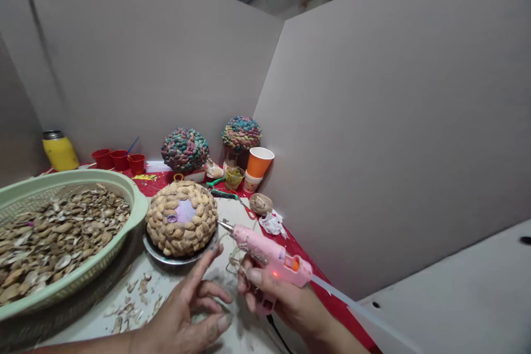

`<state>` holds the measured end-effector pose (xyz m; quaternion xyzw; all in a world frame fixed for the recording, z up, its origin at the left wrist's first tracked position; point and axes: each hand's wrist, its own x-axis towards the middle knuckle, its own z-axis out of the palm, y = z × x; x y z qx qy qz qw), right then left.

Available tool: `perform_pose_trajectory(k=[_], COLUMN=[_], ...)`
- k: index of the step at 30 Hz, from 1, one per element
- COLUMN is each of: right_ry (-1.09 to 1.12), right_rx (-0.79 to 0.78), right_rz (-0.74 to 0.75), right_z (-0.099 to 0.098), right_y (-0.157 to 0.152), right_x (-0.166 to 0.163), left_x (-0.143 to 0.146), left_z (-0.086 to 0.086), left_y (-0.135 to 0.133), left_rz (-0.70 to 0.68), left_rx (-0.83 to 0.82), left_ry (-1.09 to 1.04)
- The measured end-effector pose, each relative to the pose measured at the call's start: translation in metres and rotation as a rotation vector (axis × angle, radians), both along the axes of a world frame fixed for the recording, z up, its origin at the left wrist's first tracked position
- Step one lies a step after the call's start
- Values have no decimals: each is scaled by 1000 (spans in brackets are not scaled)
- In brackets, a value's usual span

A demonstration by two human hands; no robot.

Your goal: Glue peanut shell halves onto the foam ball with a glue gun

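Note:
My right hand (269,287) is wrapped round the handle of a pink hot glue gun (261,246). A small red light glows on its side, and a translucent glue stick (348,301) sticks out of the back. The metal nozzle points left, close to a ball covered in peanut shells (194,235). On top of that ball a patch of smooth lilac surface shows bare. It rests in a shallow metal bowl (164,254). My left hand (194,301) has its fingers apart, the index finger reaching to the bowl's right rim; whether it touches cannot be told.
A green basket (139,202) of shells stands left, with loose shell bits (126,310) beside it. Behind are a yellow bottle (61,152), red cups (119,159), two painted shell balls (185,149), an orange paper cup (259,163), scissors (249,211) and twine (261,204). Grey panels enclose the table.

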<state>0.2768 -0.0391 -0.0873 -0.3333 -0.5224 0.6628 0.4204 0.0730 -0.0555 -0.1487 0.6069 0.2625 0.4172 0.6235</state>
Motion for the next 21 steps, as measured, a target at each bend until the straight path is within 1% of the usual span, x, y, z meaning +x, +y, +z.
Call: perform_pose_trajectory(k=[2, 4, 6, 8, 9, 11, 12, 13, 15, 16, 17, 19, 21], right_ry=[-14, -47, -76, -116, -145, -276, -305, -304, -218, -170, -134, -105, -111], right_rx=[18, 32, 46, 54, 63, 115, 174, 219, 257, 284, 300, 322, 327], right_rz=[45, 75, 84, 57, 16, -156, -335, -479, -623, -666, -678, -663, -624], right_z=[-2, -5, -6, -4, 0, 11, 19, 27, 41, 47, 51, 55, 55], right_y=[-6, -9, -8, -5, -2, 3, 5, 7, 8, 7, 5, -1, -7], right_x=[-5, -7, -4, 3, 8, 19, 25, 31, 41, 46, 50, 55, 56], left_x=[6, 13, 18, 20, 19, 17, 14, 12, 8, 7, 7, 12, 26], left_z=[4, 8, 11, 13, 12, 11, 10, 9, 9, 10, 12, 19, 31], left_y=[0, 2, 6, 11, 14, 20, 22, 23, 23, 21, 20, 19, 23], left_rz=[-90, -149, -159, -134, -121, -90, -74, -56, -24, -10, 1, 11, 5], left_rx=[-7, 9, 28, 29, 26, 33, 46, 65, 116, 144, 172, 228, 287], left_ry=[-30, -24, 17, 71, 104, 189, 233, 275, 347, 378, 407, 472, 549])
